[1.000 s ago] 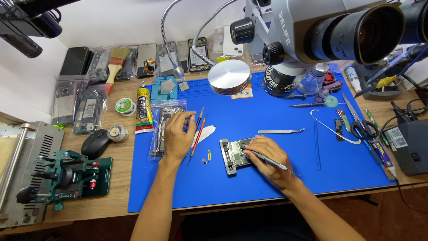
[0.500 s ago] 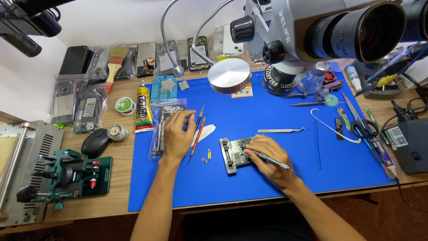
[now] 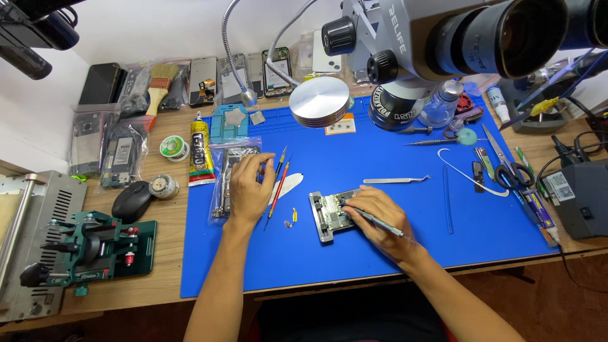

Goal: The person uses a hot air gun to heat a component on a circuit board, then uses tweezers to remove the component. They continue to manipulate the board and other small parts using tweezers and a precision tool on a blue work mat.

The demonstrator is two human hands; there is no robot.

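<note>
Left hand [image 3: 248, 190] rests on a clear plastic bag [image 3: 229, 170] beside a yellow-black glue tube [image 3: 201, 154].

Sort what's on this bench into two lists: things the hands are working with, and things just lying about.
In use:
- right hand holding a thin metal tool
- circuit board in its metal holder
- left hand resting on a clear bag of parts

Lying about:
- tweezers
- scissors
- glue tube
- computer mouse
- brush
- solder reel
</note>
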